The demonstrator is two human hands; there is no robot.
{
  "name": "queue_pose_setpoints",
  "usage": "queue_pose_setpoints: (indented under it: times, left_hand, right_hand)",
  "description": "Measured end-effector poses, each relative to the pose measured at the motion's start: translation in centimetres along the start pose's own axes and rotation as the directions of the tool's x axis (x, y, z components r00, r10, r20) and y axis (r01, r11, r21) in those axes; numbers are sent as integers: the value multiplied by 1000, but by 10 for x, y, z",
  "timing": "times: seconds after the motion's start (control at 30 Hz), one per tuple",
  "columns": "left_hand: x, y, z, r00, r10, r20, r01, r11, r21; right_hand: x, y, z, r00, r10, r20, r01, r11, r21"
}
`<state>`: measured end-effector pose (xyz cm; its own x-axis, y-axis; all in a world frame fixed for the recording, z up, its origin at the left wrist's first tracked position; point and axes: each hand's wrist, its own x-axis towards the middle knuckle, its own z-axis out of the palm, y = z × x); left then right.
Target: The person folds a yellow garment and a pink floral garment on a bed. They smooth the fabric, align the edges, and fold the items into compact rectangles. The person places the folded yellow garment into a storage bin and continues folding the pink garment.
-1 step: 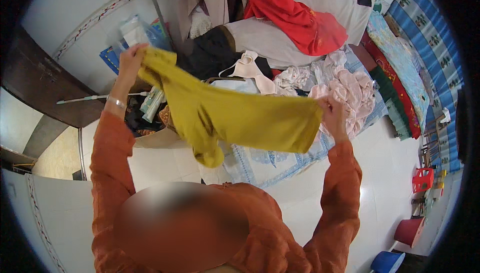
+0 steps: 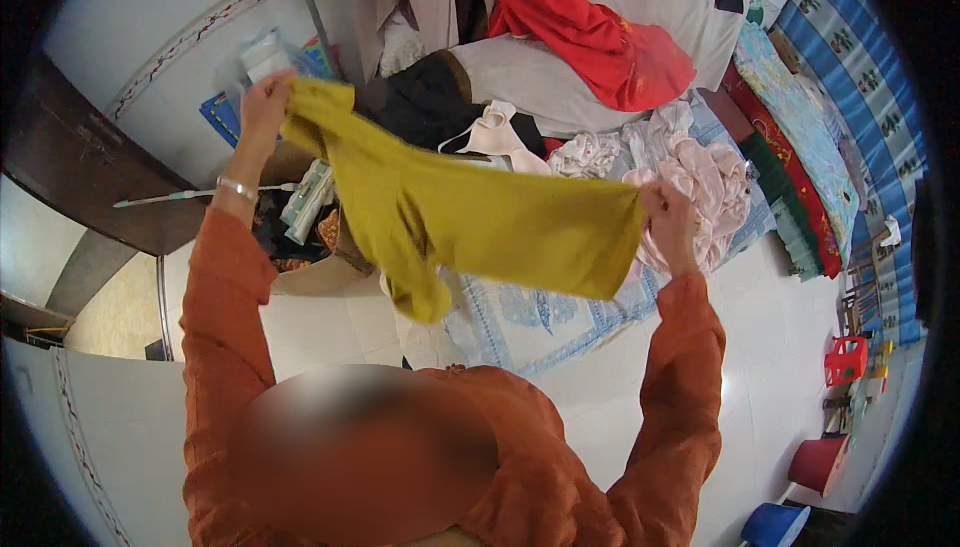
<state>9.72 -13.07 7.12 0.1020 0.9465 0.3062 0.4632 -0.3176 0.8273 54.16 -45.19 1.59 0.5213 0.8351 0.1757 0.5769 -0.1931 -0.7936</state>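
Note:
Stretched out in the air between my hands is a mustard-yellow garment (image 2: 500, 222). It looks like a top, but its exact kind is hard to tell. My left hand (image 2: 264, 112), wearing a bracelet on the wrist, is closed on its upper left end. At the far right, my right hand (image 2: 668, 222) pinches a corner of its wide, straight-edged end. A narrower tube of the cloth hangs down in the middle. Behind and below it lie a pale bra (image 2: 503, 137), crumpled pink cloth (image 2: 705, 192) and a blue-and-white patterned sheet (image 2: 520, 332).
A bright red cloth (image 2: 600, 42) lies across light grey fabric at the back. An open box (image 2: 325, 277) with dark items stands at left, near a thin pole (image 2: 200, 194). Folded quilts (image 2: 790, 127), a red stool (image 2: 846, 360) and basins (image 2: 818, 464) are at right.
Both hands have risen slightly, and the yellow garment has lifted with them. Its hanging part sits a little higher. The grip of each hand is the same.

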Motion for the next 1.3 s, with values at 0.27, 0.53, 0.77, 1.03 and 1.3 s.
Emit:
queue_pose_setpoints:
  times: [0.27, 0.53, 0.77, 1.03, 1.3]
  left_hand:
    - [8, 86, -20, 805, 408, -431, -499, 859, -118]
    - [-92, -76, 74, 985, 62, -164, -123, 911, -393]
    - [-227, -310, 158, 668, -685, 293, 738, 554, -385]
    - [-232, -316, 157, 641, -686, 342, 718, 381, -582]
    - [-204, -281, 136, 741, -611, 280, 636, 502, -586]
  right_hand:
    - [-4, -24, -26, 825, -276, -492, 353, 933, 69]
    - [-139, 77, 47, 871, -348, -347, 234, 914, -331]
    - [-283, 195, 174, 991, 101, -83, -109, 990, -89]
    - [-297, 189, 194, 864, 394, -314, -341, 916, 209]
    - [-303, 186, 196, 554, 797, -241, -441, 527, 727]
